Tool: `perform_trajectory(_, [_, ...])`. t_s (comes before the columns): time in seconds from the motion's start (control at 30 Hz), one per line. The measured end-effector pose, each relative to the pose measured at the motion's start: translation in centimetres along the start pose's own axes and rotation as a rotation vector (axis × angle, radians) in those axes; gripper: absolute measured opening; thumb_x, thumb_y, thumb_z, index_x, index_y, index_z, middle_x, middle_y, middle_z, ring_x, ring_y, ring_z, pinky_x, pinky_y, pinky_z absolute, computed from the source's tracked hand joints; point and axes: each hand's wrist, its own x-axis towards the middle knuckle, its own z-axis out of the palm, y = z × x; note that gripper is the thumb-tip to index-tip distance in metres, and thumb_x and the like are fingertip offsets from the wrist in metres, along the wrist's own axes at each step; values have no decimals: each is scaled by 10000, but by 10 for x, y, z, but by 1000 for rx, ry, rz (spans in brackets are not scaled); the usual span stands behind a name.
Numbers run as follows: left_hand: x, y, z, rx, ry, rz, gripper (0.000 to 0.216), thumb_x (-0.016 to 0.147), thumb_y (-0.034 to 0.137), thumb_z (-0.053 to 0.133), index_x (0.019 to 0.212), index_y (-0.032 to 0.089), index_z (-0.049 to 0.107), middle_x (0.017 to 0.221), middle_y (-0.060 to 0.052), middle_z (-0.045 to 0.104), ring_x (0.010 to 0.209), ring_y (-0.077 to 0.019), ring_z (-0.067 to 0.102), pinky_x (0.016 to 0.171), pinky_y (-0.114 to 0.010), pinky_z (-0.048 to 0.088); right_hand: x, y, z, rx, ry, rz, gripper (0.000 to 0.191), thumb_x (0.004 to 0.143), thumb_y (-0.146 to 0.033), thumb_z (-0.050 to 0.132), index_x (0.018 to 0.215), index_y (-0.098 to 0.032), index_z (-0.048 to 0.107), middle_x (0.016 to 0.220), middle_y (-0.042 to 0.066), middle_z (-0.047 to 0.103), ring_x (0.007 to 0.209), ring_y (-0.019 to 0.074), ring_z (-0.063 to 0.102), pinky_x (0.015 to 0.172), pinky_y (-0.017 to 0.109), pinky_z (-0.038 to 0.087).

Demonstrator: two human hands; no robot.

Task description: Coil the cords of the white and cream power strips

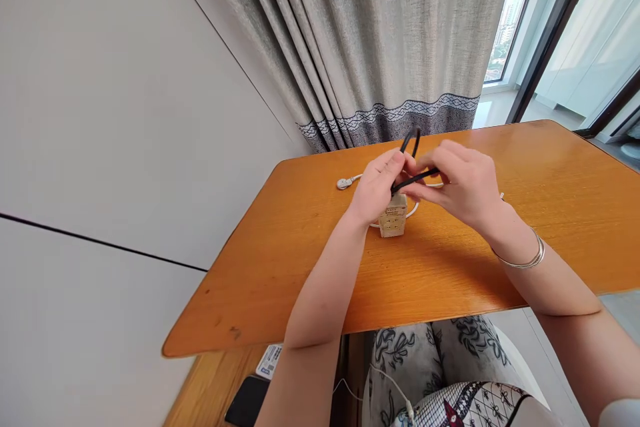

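Both hands meet over the orange counter [300,260]. Left hand [376,188] and right hand [463,185] each pinch the black cable [411,179], fingers closed on it; it's thin, bent into a loop sticking up between them. Small beige block [393,217] stands just under the hands. White cable [350,180] lies behind, plug end left. Phone [249,400] below counter edge.

My left grip [379,185] and right grip [463,187] meet out front, forearms extended, fingers pinched shut, a bangle on my right wrist.
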Motion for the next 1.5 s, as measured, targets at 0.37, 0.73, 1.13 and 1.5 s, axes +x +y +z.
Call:
perform_trajectory(0.37, [-7,8,0,-78,-214,-140,582,805,735,684,722,168,581,481,77,365,356,-26,215,361,-186,145,7,39,-13,209,-7,-81,367,956,-545,638,1187,-280,746,1082,74,687,815,173,634,676,305,546])
perform_trajectory(0.73, [-6,20,-8,-202,-184,-344,570,1002,582,502,618,220,285,466,103,153,338,-27,97,343,-174,145,5,45,6,162,-3,-1,454,1063,-512,414,1181,-243,760,851,56,731,752,170,661,731,294,510])
perform_trajectory(1.13, [0,35,-25,-434,309,-56,475,1117,402,243,680,217,217,496,90,89,336,-61,49,358,-209,184,-1,58,7,-229,-866,402,441,1012,-199,383,1424,-81,487,1047,191,763,1015,318,703,1040,526,419])
perform_trajectory(1.5, [0,36,-21,-699,297,-89,504,1118,431,170,675,211,267,449,94,163,278,-56,143,348,-190,209,7,38,-8,-52,-115,395,546,1095,-420,177,1373,-198,592,962,91,739,845,240,680,759,341,468])
